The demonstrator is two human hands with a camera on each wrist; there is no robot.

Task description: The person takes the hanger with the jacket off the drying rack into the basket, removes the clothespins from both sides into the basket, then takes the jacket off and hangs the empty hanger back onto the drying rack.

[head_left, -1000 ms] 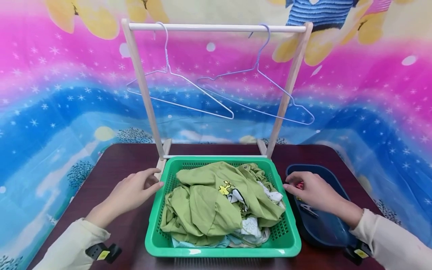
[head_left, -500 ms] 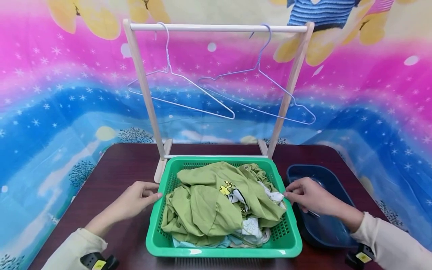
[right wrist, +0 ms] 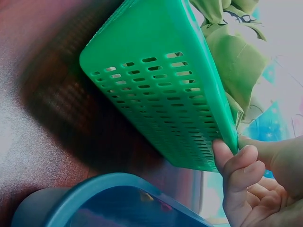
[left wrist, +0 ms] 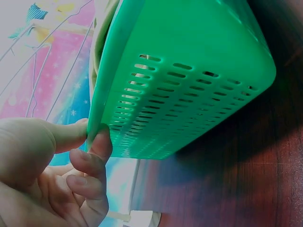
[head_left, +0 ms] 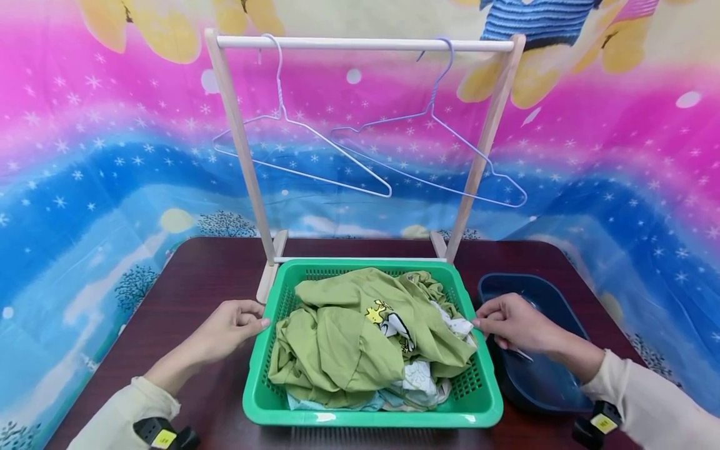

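A green plastic basket [head_left: 371, 420] with slotted sides stands on the table, heaped with clothes. On top of the heap lies a crumpled olive-green garment [head_left: 343, 337] with a cartoon print; white and light blue cloth peeks out beneath it. My left hand [head_left: 227, 331] pinches the basket's left rim between thumb and index finger; in the left wrist view the thumb [left wrist: 71, 135] lies on the rim's inner side. Opposite it, my right hand [head_left: 517, 325] pinches the right rim, its index fingertip [right wrist: 221, 153] under the edge in the right wrist view.
Behind the basket stands a wooden rack [head_left: 365, 44] carrying a white wire hanger [head_left: 281, 119] and a lilac one. A dark blue bin [head_left: 557, 387] with small items sits to the right, under my right forearm. A printed cloth [head_left: 84, 156] covers the wall beyond the dark table [head_left: 197, 275].
Both hands have come from just beside the basket to grip its left and right rims. The basket has barely shifted.
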